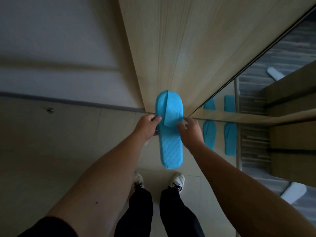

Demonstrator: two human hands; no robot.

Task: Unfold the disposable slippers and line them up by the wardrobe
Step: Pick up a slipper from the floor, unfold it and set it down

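I see a dim, underexposed view; the floor point(51, 151) and my forearms sit in murky shade. The pale wardrobe panel point(171, 48) catches the most light. Wide-angle distortion bends lines near the edges, and the whole frame looks soft, slightly blurred.

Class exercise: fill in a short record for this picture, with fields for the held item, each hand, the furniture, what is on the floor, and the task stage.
held item: blue slipper, strap still folded flat
left hand: grips the slipper's left edge
right hand: open, fingertips at the strap's right edge
furniture: wardrobe, with mirror
floor: two blue slippers side by side by the mirror
task stage: unfolding, not yet placed
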